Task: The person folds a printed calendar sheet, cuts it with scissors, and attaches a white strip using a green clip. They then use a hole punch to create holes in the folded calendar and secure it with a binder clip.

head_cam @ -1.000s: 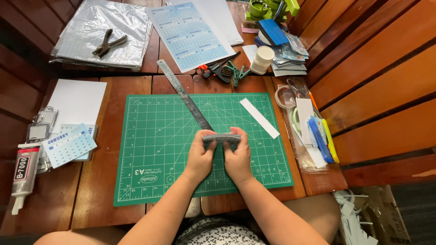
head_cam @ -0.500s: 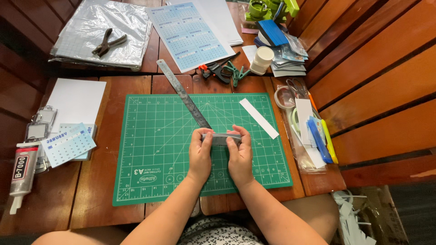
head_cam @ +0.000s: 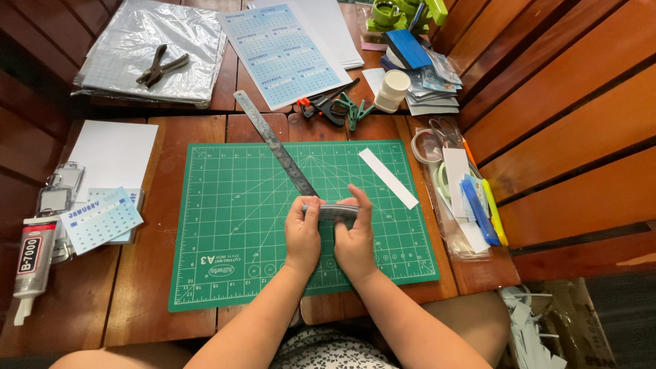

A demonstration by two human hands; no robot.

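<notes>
While pinched, strip (head_cam: 337, 212) between hands

open green cutting mat (head_cam: 232, 225) left of the hands, steel ruler (head_cam: 277, 147) slanting ahead, white strip (head_cam: 388, 178) at right

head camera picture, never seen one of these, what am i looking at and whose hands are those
This view comes from a camera worn on a person's head, looking down at their own two bare hands; there is no machine. The left hand and right hand together hold a small flat grey strip just above a green gridded cutting mat, which lies on a brown wooden table. A long metal ruler lies slantwise across the mat, with a white paper strip to its right. On the left lie a glue tube and a small blue calendar card. Further back, black pliers rest on a stack of clear plastic sleeves.
</notes>
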